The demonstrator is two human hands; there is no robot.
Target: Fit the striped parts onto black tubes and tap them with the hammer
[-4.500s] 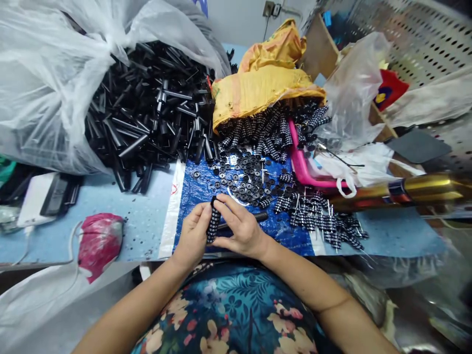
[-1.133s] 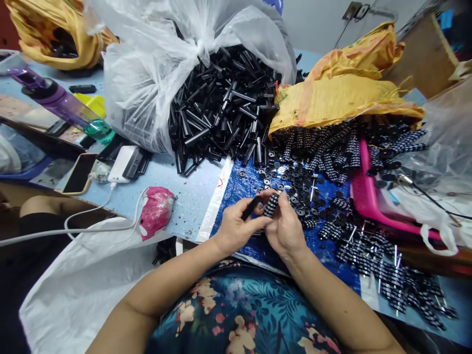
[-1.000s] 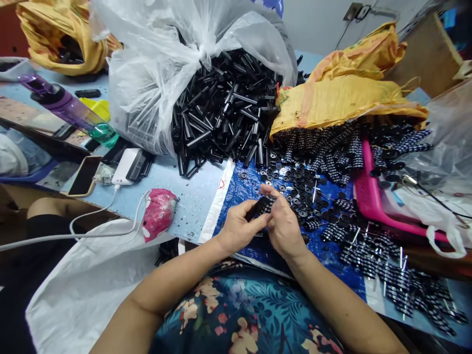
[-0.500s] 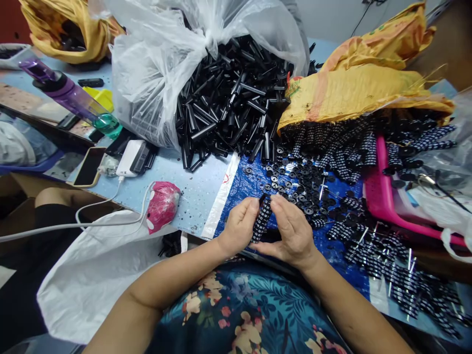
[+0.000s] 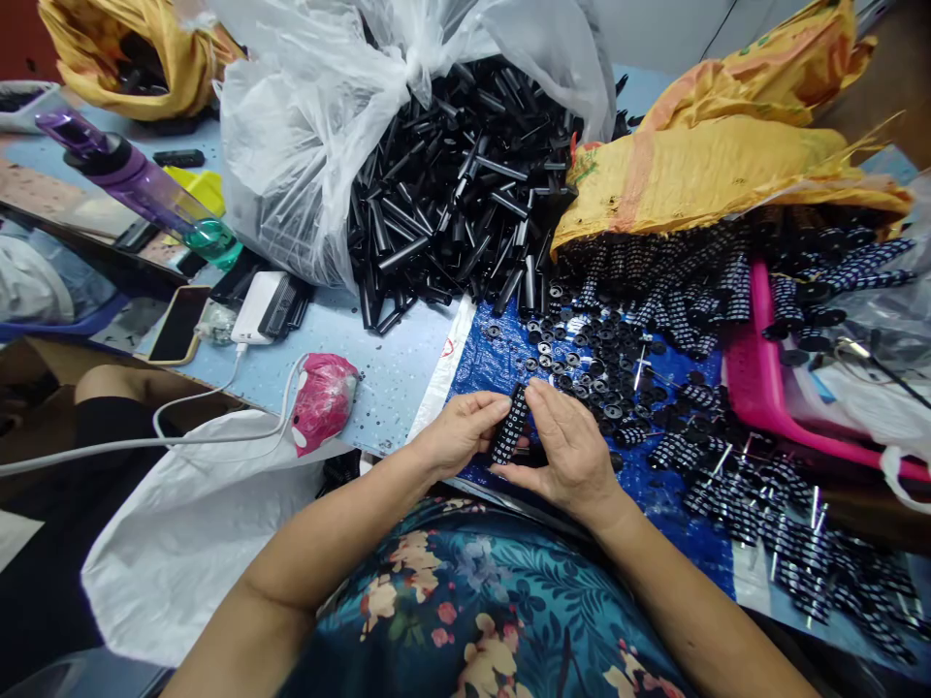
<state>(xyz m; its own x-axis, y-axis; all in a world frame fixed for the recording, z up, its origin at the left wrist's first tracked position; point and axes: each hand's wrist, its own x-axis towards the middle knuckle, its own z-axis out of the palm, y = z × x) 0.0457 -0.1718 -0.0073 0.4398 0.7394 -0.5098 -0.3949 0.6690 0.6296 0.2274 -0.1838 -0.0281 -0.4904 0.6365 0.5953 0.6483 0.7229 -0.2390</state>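
A black stick-shaped roller [image 5: 512, 427] printed with rows of white characters is held between my two hands, tilted. My left hand [image 5: 463, 431] pinches its left side near the top with thumb and finger. On the other side, my right hand [image 5: 571, 446] grips it between fingers at the upper end and thumb at the lower end. Just beyond lie many small black discs [image 5: 582, 349] on a blue plastic sheet [image 5: 487, 364]. More printed rollers [image 5: 763, 504], several with metal rods sticking out, are heaped to the right.
A clear plastic bag [image 5: 291, 165] spills black tubes [image 5: 451, 204] at the back. A yellow sack [image 5: 690, 179] and pink basket [image 5: 771, 388] stand right. Leftward are a pink bundle [image 5: 324, 402], a white power bank [image 5: 260, 305], a phone [image 5: 178, 325] and a purple bottle [image 5: 145, 194].
The fingers of my left hand have loosened and shifted, showing more of the roller's printed side. My right hand keeps its grip, and the view has shifted slightly.
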